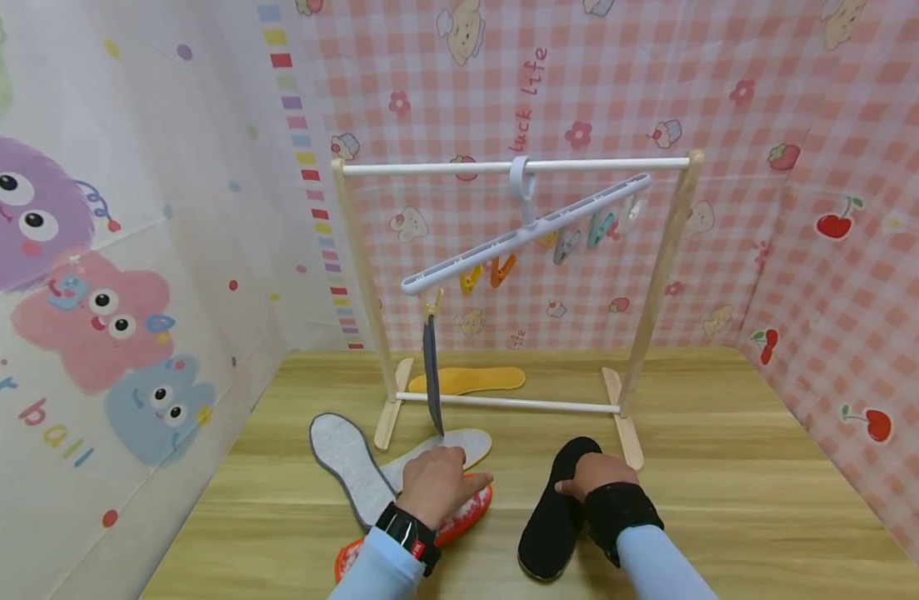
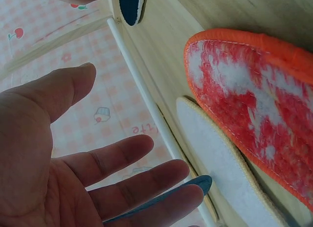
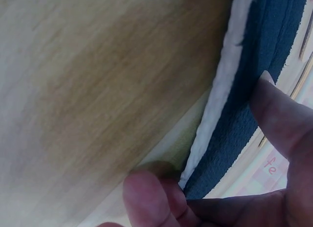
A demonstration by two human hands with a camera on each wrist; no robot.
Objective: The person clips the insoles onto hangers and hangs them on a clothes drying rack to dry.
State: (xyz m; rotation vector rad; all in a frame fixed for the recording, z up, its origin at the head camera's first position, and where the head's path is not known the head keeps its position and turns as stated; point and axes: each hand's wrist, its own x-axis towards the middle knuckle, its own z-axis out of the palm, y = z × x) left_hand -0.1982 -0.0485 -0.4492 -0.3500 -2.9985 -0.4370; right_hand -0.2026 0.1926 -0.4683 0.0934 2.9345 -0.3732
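Observation:
My right hand (image 1: pixel 600 473) grips a black insole (image 1: pixel 551 529) by its side. In the right wrist view the thumb lies on its dark face, with fingers under the pale edge (image 3: pixel 217 90). Over the red-and-white insole with orange trim (image 1: pixel 470 510) hovers my left hand (image 1: pixel 435 485), fingers spread and holding nothing in the left wrist view. A grey insole (image 1: pixel 347 458) and a pale insole with yellow trim (image 1: pixel 474 446) lie beside it, partly overlapped. From the hanger's low left end, a dark grey insole (image 1: pixel 432 367) hangs in a yellowish clip (image 1: pixel 432 303).
A wooden rack (image 1: pixel 661 275) with a white top bar (image 1: pixel 429 168) carries the tilted hanger (image 1: pixel 496 247). Several coloured clips, one of them orange (image 1: pixel 502 270), hang along it. A yellow insole (image 1: pixel 470 380) lies behind the lower bar (image 1: pixel 504 403). Patterned cloth (image 1: pixel 579 83) surrounds the table (image 1: pixel 729 500).

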